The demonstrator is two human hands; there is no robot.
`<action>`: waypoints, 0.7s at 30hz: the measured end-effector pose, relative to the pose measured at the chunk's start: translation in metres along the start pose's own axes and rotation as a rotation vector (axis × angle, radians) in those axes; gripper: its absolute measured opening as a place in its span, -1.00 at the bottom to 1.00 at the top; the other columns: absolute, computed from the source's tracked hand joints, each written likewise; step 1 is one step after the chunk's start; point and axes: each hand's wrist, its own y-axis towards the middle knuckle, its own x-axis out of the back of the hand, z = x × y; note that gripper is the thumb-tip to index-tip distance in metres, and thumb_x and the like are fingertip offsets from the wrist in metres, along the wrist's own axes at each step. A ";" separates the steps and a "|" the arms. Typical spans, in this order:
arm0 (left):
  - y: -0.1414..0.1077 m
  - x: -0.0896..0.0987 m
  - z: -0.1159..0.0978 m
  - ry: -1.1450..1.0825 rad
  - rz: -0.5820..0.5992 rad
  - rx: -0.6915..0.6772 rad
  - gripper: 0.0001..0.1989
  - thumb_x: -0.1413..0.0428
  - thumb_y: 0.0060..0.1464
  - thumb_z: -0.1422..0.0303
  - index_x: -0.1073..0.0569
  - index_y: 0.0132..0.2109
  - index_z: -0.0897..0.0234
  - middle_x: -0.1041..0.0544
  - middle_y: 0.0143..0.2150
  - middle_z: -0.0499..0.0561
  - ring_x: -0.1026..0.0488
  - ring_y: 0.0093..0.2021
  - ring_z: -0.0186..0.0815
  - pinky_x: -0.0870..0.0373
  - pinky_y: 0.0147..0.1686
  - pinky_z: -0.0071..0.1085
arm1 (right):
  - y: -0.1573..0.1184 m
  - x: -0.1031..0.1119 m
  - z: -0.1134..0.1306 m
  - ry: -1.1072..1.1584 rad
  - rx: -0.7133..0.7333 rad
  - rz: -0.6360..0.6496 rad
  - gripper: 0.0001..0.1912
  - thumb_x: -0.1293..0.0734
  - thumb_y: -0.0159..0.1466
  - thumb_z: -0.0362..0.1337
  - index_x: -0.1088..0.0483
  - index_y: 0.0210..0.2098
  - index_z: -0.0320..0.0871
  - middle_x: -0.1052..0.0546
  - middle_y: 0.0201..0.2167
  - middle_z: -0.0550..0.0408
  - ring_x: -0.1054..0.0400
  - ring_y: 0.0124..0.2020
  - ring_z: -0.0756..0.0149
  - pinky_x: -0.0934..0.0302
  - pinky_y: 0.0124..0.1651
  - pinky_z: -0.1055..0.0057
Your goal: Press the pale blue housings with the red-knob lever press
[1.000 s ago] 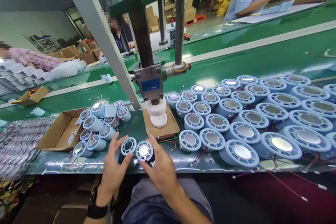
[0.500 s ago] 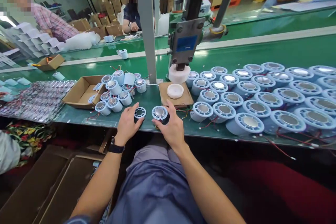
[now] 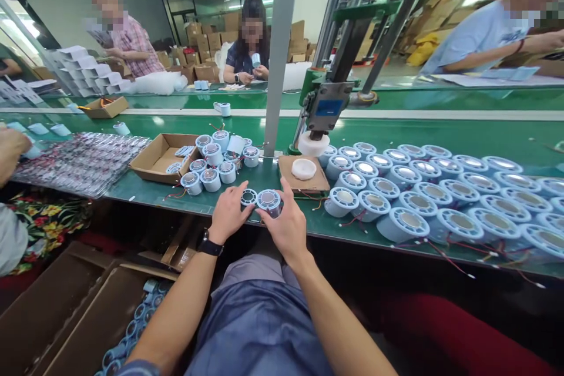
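My left hand point(image 3: 230, 212) pinches a thin light-blue ring point(image 3: 248, 197) with a dark open centre. Right beside it, my right hand point(image 3: 288, 220) holds a light-blue cylinder point(image 3: 268, 200) upright between thumb and fingers; its top has a slotted rim and a silvery disc. Both are over the bench's front edge. Behind my right hand is a press with a white round head point(image 3: 314, 144), raised above a white round holder point(image 3: 304, 169) on a brown board point(image 3: 287, 183).
Many similar cylinders point(image 3: 403, 224) with wires fill the right side. A smaller cluster point(image 3: 210, 179) and a cardboard box point(image 3: 150, 160) with rings are left. A grey post point(image 3: 278, 59) rises behind. Several people work nearby, one person's hand point(image 3: 12, 150) at far left.
The ring and the cylinder have come closer together, nearly side by side. The view has tilted upward, showing more of the room and the people across the bench.
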 end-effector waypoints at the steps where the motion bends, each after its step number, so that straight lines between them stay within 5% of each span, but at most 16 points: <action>1: -0.001 0.000 0.000 0.000 -0.002 0.000 -0.43 -0.18 0.19 0.37 -0.25 0.30 0.35 -0.50 0.14 0.19 -0.39 0.14 -0.06 -0.37 0.13 -0.12 | 0.000 0.000 0.000 -0.002 0.001 0.000 -0.10 -0.50 0.12 -0.25 -0.09 0.36 -0.21 -0.55 -0.05 -0.05 -0.48 -0.06 0.09 -0.35 -0.02 0.25; 21: -0.005 -0.002 -0.002 -0.006 -0.014 0.023 -0.45 -0.13 0.20 0.39 -0.24 0.31 0.30 -0.47 0.17 0.19 -0.39 0.15 -0.06 -0.38 0.13 -0.10 | 0.000 -0.014 -0.014 0.006 0.064 -0.100 -0.25 -0.42 0.24 -0.19 -0.12 0.34 -0.20 -0.52 -0.02 -0.08 -0.45 -0.04 0.15 -0.36 0.02 0.24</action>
